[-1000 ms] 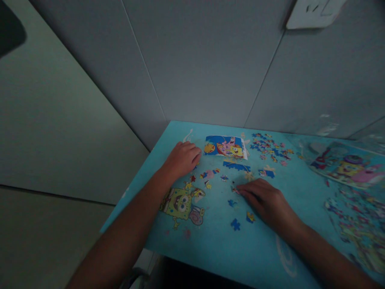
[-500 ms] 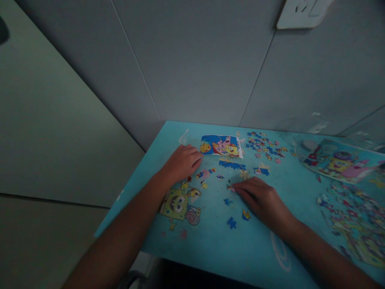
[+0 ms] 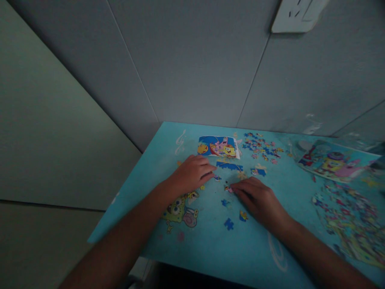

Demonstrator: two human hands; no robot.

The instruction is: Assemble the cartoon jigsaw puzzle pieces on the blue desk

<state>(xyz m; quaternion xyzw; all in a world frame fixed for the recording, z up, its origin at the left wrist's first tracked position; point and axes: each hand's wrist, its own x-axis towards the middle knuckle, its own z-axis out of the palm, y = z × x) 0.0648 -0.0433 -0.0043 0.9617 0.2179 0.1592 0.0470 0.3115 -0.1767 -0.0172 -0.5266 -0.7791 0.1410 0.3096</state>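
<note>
The right hand's [image 3: 257, 196] thumb and fingertips are drawing close together against a small multicoloured puzzle piece [image 3: 228, 188] on the table; whether they are pinching it or only touching it cannot be told. The left hand [image 3: 192, 172] is spreading its thumb and forefinger slightly apart, palm down, just beside a second small piece [image 3: 217, 178]; anything beneath its palm is staying hidden. Near these, a joined blue strip [image 3: 229, 165] is lying below a printed picture card [image 3: 219, 147], with a small blue cluster [image 3: 258, 171] sitting to its right. Loose blue pieces [image 3: 229, 224] are lying nearer the person. Farther out, a heap of pieces [image 3: 261, 146] is resting by the wall, and a clear bag [image 3: 337, 162] is lying at the right on the blue table [image 3: 210, 257].
</note>
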